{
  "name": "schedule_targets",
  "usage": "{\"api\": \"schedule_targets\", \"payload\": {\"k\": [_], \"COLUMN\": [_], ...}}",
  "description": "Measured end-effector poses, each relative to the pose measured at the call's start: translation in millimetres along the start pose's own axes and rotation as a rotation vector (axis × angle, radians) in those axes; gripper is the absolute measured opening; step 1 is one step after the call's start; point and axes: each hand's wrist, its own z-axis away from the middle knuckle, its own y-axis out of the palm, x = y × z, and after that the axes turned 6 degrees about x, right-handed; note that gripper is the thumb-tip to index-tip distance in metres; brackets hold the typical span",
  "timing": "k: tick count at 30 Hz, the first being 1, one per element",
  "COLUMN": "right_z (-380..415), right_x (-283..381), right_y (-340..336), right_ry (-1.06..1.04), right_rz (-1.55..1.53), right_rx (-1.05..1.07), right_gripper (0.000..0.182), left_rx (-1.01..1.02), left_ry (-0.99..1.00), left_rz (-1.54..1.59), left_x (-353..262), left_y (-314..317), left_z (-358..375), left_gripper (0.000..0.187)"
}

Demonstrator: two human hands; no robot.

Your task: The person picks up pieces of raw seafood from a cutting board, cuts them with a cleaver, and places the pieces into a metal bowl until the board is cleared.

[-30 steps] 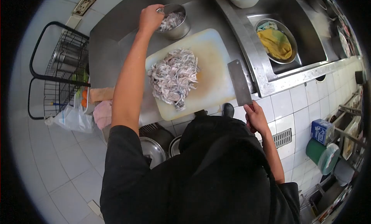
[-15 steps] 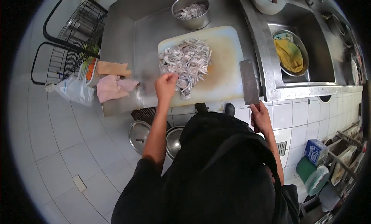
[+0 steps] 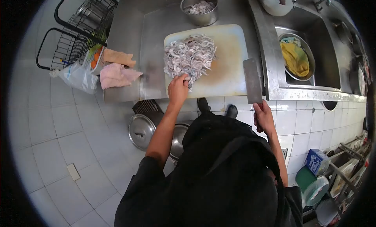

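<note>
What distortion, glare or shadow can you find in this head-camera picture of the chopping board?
Head view: fisheye lens bends the floor tiles and steel counter edges, with a black vignette around the frame. Soft overhead light puts a dull sheen on the counter. The left hand at the seafood pile and the right hand holding the cleaver look sharp.

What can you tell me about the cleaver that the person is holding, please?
The cleaver has a broad, rectangular blade of dull grey metal and a reddish handle, mostly hidden inside the right hand. The right hand grips it at the counter's near edge. The blade points away from the person and lies roughly flat, over the counter strip between the white cutting board and the sink. Whether it rests on the steel cannot be told.
</note>
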Motion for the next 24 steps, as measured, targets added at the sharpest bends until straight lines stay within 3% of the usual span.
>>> {"api": "schedule_targets", "payload": {"k": [4,7,11,15,19,24], "right_z": [8,8,8,7,9,10], "right_x": [1,-8,-13,-14,-18,-21], "right_y": [1,-1,-1,-1,1,-1], "right_ry": [-0.034,-0.023,-0.043,-0.030,-0.086,-0.112], "right_rz": [0.027,-0.002,0.011,0.016,0.017,0.106], "right_rx": [-0.022,-0.025,-0.038,-0.024,-0.048,-0.074], "right_gripper": [0.024,0.024,0.027,0.028,0.026,0.027], "left_rx": [-0.021,0.066,0.094,0.181,0.233,0.357], "left_ry": [0.113,-0.085,-0.092,-0.034,0.122,0.193], "left_rz": [0.034,0.258,0.538,0.680,0.611,0.817], "left_x": [5,-4,-35,-84,-134,-168], "left_y": [-8,-27,-59,-76,-76,-57], "left_z": [-6,-20,-43,-64,-84,-96], "left_gripper": [0.024,0.021,0.024,0.021,0.021,0.021]}}
